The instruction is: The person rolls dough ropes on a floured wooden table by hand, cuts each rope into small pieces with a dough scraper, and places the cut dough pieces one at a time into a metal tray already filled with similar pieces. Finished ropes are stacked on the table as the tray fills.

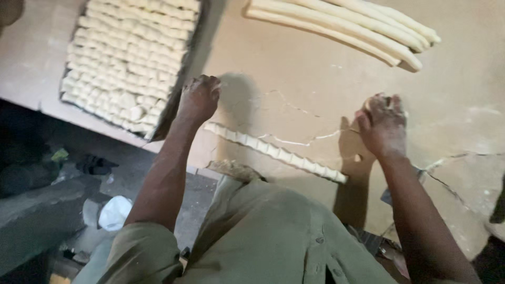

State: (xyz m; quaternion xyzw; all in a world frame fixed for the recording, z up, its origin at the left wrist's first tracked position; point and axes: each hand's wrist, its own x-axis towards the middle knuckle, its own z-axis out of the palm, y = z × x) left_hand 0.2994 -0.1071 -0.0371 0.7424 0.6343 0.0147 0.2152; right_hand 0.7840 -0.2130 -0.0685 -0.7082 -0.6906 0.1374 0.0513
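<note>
Partly hidden, both hands [198, 98] [382, 124] flank a notched dough rope [274, 152].

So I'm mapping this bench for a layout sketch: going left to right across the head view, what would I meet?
Dark metal tray packed with pale dough pieces → left hand → scored pale dough rope lying on the cracked tan worktop → flour-dusted right hand. The bundle of long uncut dough ropes lies farther back.

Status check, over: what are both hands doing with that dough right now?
Left hand fisted near the cut dough rope. Right hand closed at its far side, floury. Tray of pieces left, uncut ropes ahead. Nothing blocking.
</note>
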